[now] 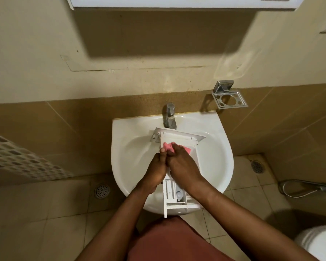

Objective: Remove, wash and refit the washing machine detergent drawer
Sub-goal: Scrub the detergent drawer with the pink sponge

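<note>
White moulded-plastic detergent drawer (177, 135) is lying lengthwise across the glossy white ceramic sink (135, 157), its wide front panel sitting just under the brushed-metal tap (170, 115) and its rear end overhanging the near rim. No water is visibly running.

Left hand (156, 170) is gripping the drawer's left side wall, fingers wrapped over the edge, thumb lying along the top. Right hand (181, 164) is bearing down on a soft pink scrubbing pad (167, 146) inside the forward compartment, fingers bent over it. Whether the pad is cloth or sponge, I cannot tell.

Handling, as a judgement: the drawer is looking light and stiff, a thin-walled shell with upright dividers and small inserts at the rear. Wet and soapy, it is likely going to be slippery. The long side walls are offering the safest hold; the front panel's thin overhanging corners and the rear clips are looking breakable if knocked on the ceramic. The pad is looking limp and compressible, good for working into corners.

Surroundings: tan speckled wall tiles are meeting cream paint above; a chrome wall-mounted holder (230, 98) is standing right of the tap; a white perforated plastic basket (17, 157) is showing at the left.
</note>
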